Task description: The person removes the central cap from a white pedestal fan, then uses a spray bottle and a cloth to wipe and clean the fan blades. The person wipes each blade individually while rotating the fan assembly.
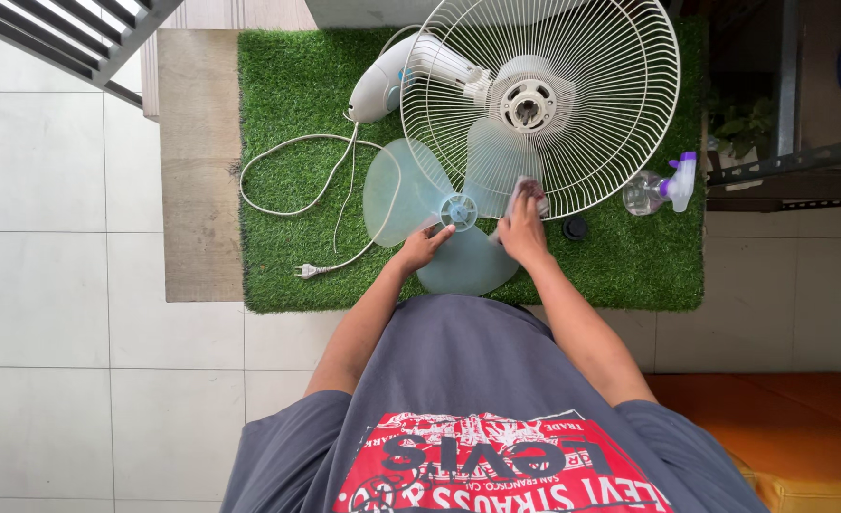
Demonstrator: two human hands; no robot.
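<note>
Your left hand (423, 247) rests on the see-through fan blade (439, 223), fingers spread loosely with the fingertips touching the blade close to its round hub (458, 211); it steadies rather than grips. Your right hand (523, 231) is closed around a small cloth (527, 193), pressing it against the upper right lobe of the blade, just where the blade passes under the lower edge of the wire guard (544, 100).

The blade lies flat on the green grass mat (287, 76), right in front of you, between your two hands. The white wire guard sits beyond it, still joined to the fan's motor housing (387, 81), which lies on its side toward the far left of the mat. The white power cord (292, 176) loops across the mat on the left and ends in a plug (308, 272) near the mat's front edge.

Just beside your right hand, a small black cap (575, 227) lies on the mat. Farther right, near the mat's edge, a clear spray bottle (662, 187) with a purple nozzle lies on its side. The mat covers a low wooden platform (197, 171) that stands on a pale tiled floor (50, 237).
</note>
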